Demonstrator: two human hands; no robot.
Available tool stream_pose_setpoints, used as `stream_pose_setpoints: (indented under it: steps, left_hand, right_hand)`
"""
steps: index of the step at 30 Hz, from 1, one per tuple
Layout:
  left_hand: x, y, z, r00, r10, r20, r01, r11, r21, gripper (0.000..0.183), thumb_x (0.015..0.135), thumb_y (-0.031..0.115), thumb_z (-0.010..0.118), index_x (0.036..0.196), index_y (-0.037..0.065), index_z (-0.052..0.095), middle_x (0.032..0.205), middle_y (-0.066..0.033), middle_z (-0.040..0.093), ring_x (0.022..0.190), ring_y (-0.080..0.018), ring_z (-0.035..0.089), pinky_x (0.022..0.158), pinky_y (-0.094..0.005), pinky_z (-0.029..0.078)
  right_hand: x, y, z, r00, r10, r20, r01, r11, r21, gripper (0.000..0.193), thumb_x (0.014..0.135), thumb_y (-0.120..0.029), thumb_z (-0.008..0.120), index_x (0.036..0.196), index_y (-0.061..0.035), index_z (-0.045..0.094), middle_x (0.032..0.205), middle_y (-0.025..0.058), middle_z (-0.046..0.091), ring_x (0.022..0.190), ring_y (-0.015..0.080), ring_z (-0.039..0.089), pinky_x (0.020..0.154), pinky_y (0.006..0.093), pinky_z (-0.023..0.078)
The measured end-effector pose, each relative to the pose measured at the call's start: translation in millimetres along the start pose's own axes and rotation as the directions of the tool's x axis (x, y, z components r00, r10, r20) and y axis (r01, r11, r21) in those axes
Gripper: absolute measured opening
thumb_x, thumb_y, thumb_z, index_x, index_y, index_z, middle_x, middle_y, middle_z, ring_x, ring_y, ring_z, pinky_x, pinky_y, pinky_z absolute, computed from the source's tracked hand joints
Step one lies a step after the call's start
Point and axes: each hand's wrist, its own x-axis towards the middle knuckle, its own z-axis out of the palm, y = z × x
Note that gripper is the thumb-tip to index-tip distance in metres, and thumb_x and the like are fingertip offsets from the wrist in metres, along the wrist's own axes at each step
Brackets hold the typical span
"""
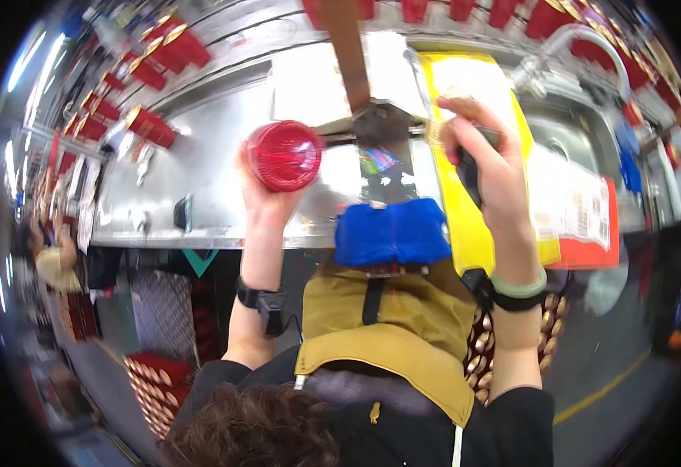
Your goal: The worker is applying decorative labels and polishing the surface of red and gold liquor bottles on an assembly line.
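Over the steel counter, my left hand (261, 191) grips a shiny red round container (286, 156) from its side and underneath. The container looks like a ridged glass or jar, its round end facing up. To the right, my right hand (504, 171) is closed round the dark handle of a small brush (470, 177). Pale bristles seem to show near my fingertips, somewhat blurred. That hand hangs above a yellow sheet (461, 214), apart from the container. A folded blue cloth (391, 233) lies between my forearms at the counter's front edge.
The steel counter (212, 148) has a brown post (346, 54) rising at its middle. A sink (562, 128) with a curved faucet (589, 35) stands at the right, beside red-edged printed sheets (582, 202). Several red containers (151, 126) line the left and back. Another person (59, 261) is far left.
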Motion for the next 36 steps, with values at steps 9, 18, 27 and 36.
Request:
stream_pose_setpoints:
  steps: [9,18,27,36]
  left_hand:
    - [-3,6,9,0.984,0.140,-0.107,-0.133,0.988,0.078,0.054,0.098,0.053,0.059,0.128,0.009,0.062,0.126,-0.0140,0.067,0.115,-0.0318,0.065,0.102,-0.0533,0.054]
    - [-18,-1,4,0.871,0.373,0.319,-0.437,0.294,0.850,0.066,0.071,0.012,0.093,0.127,0.002,0.059,0.116,-0.0085,0.069,0.107,-0.0196,0.068,0.097,-0.0384,0.055]
    - [-24,-19,-28,0.839,0.321,0.438,-0.403,-0.172,0.899,0.076,0.071,0.014,0.092,0.133,-0.004,0.053,0.131,-0.0157,0.064,0.120,-0.0224,0.064,0.103,-0.0372,0.052]
    - [-43,-27,-30,0.642,0.449,0.621,-0.462,-0.420,0.781,0.107,0.070,0.014,0.089,0.153,-0.002,0.023,0.141,-0.0194,0.044,0.134,-0.0300,0.045,0.111,-0.0442,0.036]
  right_hand:
    - [13,-23,20,0.998,0.040,-0.038,-0.047,0.981,-0.190,0.036,0.102,-0.008,0.058,0.136,0.0022,0.064,0.089,0.0011,0.060,0.079,0.0088,0.053,0.074,0.0230,0.041]
    - [9,-8,28,0.998,0.041,-0.051,-0.050,0.983,-0.175,0.036,0.100,-0.005,0.066,0.135,0.0024,0.062,0.097,0.0067,0.074,0.079,0.0081,0.063,0.075,0.0240,0.052]
    - [9,-10,55,0.989,0.135,-0.066,-0.147,0.962,-0.231,0.050,0.100,-0.004,0.065,0.148,-0.0032,0.053,0.099,0.0039,0.073,0.081,0.0069,0.062,0.077,0.0224,0.052]
    - [14,-6,59,0.998,0.025,-0.060,-0.037,0.976,-0.214,0.045,0.100,-0.005,0.065,0.144,-0.0028,0.055,0.099,0.0057,0.073,0.078,0.0084,0.061,0.072,0.0226,0.049]
